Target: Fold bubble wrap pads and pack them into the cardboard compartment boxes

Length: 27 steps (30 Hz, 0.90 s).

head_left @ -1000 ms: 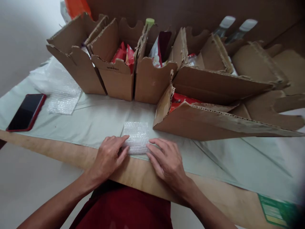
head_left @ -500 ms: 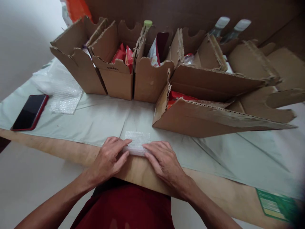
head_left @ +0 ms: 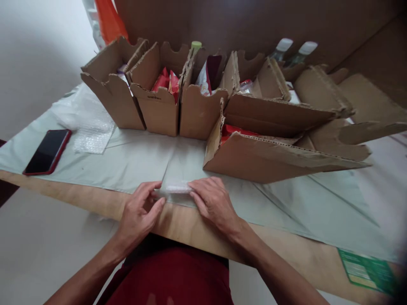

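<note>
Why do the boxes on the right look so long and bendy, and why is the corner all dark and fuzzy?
Head view: the wide lens stretches the boxes near the right edge; the bottom right corner by the green label is dark and blurred; soft, even light, only faint shadows under the left hand and right hand on the bubble wrap.

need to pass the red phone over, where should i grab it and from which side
Probably grip the phone across its two long edges, coming down from above: it lies flat, screen up, on the pale sheet, so only the edges offer purchase. The bubble wrap pile lies close on its right; both hands are on the rolled bubble wrap.
</note>
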Motion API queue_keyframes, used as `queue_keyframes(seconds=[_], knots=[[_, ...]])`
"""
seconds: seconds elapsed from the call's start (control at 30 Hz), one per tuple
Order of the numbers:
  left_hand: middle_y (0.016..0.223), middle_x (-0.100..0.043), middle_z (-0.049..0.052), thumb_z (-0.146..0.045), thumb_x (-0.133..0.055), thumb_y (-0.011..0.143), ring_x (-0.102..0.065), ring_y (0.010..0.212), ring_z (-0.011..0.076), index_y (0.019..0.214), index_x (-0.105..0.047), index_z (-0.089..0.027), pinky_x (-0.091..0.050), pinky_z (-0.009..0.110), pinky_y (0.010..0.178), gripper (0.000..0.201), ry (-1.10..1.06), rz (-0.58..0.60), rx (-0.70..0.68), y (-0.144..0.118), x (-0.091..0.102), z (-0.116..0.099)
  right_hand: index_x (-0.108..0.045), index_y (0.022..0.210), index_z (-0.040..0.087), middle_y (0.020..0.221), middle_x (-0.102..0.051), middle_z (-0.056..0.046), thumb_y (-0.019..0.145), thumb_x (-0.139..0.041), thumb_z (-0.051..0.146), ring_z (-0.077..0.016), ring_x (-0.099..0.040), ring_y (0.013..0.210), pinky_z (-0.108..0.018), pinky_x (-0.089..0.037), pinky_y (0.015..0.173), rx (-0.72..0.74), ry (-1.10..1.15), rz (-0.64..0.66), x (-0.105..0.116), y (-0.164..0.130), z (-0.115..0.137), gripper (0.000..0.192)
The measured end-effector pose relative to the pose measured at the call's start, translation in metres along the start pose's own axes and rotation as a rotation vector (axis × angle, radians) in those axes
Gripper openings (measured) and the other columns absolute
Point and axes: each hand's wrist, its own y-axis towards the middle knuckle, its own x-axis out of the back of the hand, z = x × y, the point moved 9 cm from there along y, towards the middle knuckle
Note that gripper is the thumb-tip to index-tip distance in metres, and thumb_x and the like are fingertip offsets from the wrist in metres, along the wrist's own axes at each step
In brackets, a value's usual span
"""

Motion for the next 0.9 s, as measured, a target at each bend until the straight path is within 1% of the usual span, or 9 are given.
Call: queue_keyframes(seconds=[0.1, 0.17, 0.27, 0.33, 0.4, 0.5, 0.67, 0.77, 0.9], knots=[[0.127, -0.068, 0.010, -0.032, -0.068, 0.090, -0.069, 0.091, 0.0177, 0.145, -0.050, -0.024, -0.060, 0.032, 0.077, 0.058, -0.197, 0.049, 0.188, -0.011, -0.007, 0.012, -0.074, 0.110, 0.023, 0.103, -0.080, -0.004, 0.101, -0.055, 0.022, -0.0213, -0.070, 0.097, -0.039, -0.048, 0.094, -0.135, 0.252, 0.045, 0.008, -0.010, 0.003, 0.021], [0.133, -0.067, 0.012, -0.031, -0.072, 0.084, -0.069, 0.097, 0.0202, 0.145, -0.052, -0.025, -0.060, 0.033, 0.079, 0.065, -0.301, 0.153, 0.239, -0.014, -0.018, 0.010, -0.075, 0.105, 0.024, 0.097, -0.079, -0.003, 0.099, -0.057, 0.026, -0.0204, -0.069, 0.092, -0.037, -0.051, 0.090, -0.258, 0.426, 0.123, 0.006, -0.022, 0.003, 0.019], [0.105, -0.075, 0.009, -0.034, -0.074, 0.083, -0.068, 0.090, 0.0212, 0.113, -0.072, -0.019, -0.057, 0.032, 0.077, 0.033, -0.444, 0.440, 0.311, -0.021, -0.042, -0.002, -0.075, 0.108, 0.023, 0.092, -0.077, -0.003, 0.100, -0.058, 0.036, -0.0200, -0.070, 0.086, -0.032, -0.055, 0.079, -0.408, 0.748, 0.271, -0.009, -0.046, 0.002, 0.023], [0.090, -0.073, 0.006, -0.039, -0.076, 0.083, -0.067, 0.083, 0.0198, 0.095, -0.074, -0.017, -0.055, 0.030, 0.074, 0.026, -0.570, 0.516, 0.405, -0.025, -0.050, -0.006, -0.072, 0.117, 0.022, 0.100, -0.078, -0.006, 0.101, -0.057, 0.041, -0.0216, -0.073, 0.092, -0.033, -0.058, 0.080, -0.445, 0.846, 0.258, -0.011, -0.060, -0.003, 0.030], [0.086, -0.072, 0.004, -0.045, -0.082, 0.079, -0.065, 0.079, 0.0175, 0.092, -0.073, -0.016, -0.054, 0.027, 0.072, 0.032, -0.694, 0.462, 0.518, -0.027, -0.051, -0.002, -0.066, 0.130, 0.023, 0.120, -0.075, -0.010, 0.099, -0.061, 0.042, -0.0253, -0.072, 0.109, -0.038, -0.059, 0.093, -0.404, 0.715, 0.126, 0.001, -0.071, -0.012, 0.037], [0.082, -0.071, 0.002, -0.053, -0.090, 0.069, -0.062, 0.075, 0.0140, 0.093, -0.073, -0.017, -0.051, 0.024, 0.070, 0.047, -0.812, 0.340, 0.673, -0.030, -0.055, 0.010, -0.049, 0.149, 0.026, 0.147, -0.061, -0.015, 0.094, -0.068, 0.032, -0.0308, -0.060, 0.134, -0.049, -0.052, 0.110, -0.176, 0.334, -0.070, 0.029, -0.084, -0.003, 0.059], [0.079, -0.070, 0.000, -0.056, -0.099, 0.054, -0.059, 0.069, 0.0115, 0.118, -0.067, -0.018, -0.046, 0.021, 0.066, 0.081, -0.929, 0.239, 0.852, -0.035, -0.072, 0.016, -0.044, 0.148, 0.021, 0.153, -0.051, -0.020, 0.089, -0.057, 0.004, -0.0293, -0.050, 0.143, -0.047, -0.053, 0.105, 0.136, -0.065, -0.163, 0.044, -0.094, 0.028, 0.063], [0.074, -0.068, -0.002, -0.056, -0.098, 0.058, -0.057, 0.066, 0.0113, 0.139, -0.057, -0.020, -0.044, 0.022, 0.065, 0.098, -0.958, 0.337, 0.852, -0.038, -0.090, 0.005, -0.052, 0.139, 0.021, 0.143, -0.061, -0.018, 0.091, -0.053, 0.003, -0.0279, -0.055, 0.136, -0.045, -0.052, 0.101, 0.228, -0.137, -0.185, 0.046, -0.092, 0.038, 0.052], [0.086, -0.072, 0.003, -0.064, -0.088, 0.069, -0.060, 0.068, 0.0136, 0.132, -0.064, -0.018, -0.049, 0.025, 0.066, 0.082, -0.845, 0.525, 0.778, -0.045, -0.104, -0.003, -0.063, 0.119, 0.018, 0.110, -0.076, -0.010, 0.096, -0.047, 0.008, -0.0211, -0.069, 0.095, -0.035, -0.052, 0.075, 0.256, -0.087, -0.193, 0.056, -0.084, 0.043, 0.030]])
